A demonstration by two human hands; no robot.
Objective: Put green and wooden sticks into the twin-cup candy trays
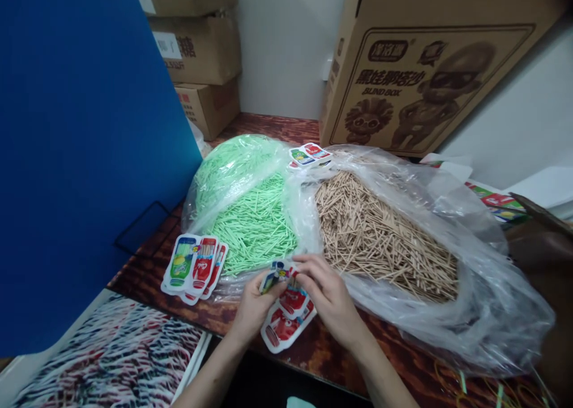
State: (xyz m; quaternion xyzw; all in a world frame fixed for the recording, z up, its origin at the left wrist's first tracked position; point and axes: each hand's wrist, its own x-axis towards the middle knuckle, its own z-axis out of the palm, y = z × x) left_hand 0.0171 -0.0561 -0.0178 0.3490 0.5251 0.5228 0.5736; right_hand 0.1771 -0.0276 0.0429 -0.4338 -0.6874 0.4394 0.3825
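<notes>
My left hand (251, 308) and my right hand (326, 293) meet at the table's near edge, both closed on a small printed packet (276, 274) held between their fingertips. Under my hands lies a short stack of red-and-white packets (283, 325). Just beyond them sit two clear plastic bags: one with green sticks (250, 217) on the left, one with tan wooden sticks (380, 235) on the right. Another pile of packets (193, 266) lies left of my hands.
A blue board (80, 145) stands along the left. Cardboard boxes (197, 50) are stacked at the back, and a large printed carton (430, 68) leans behind the bags. A few packets (310, 155) rest on the bags. A patterned sheet (111, 360) lies at lower left.
</notes>
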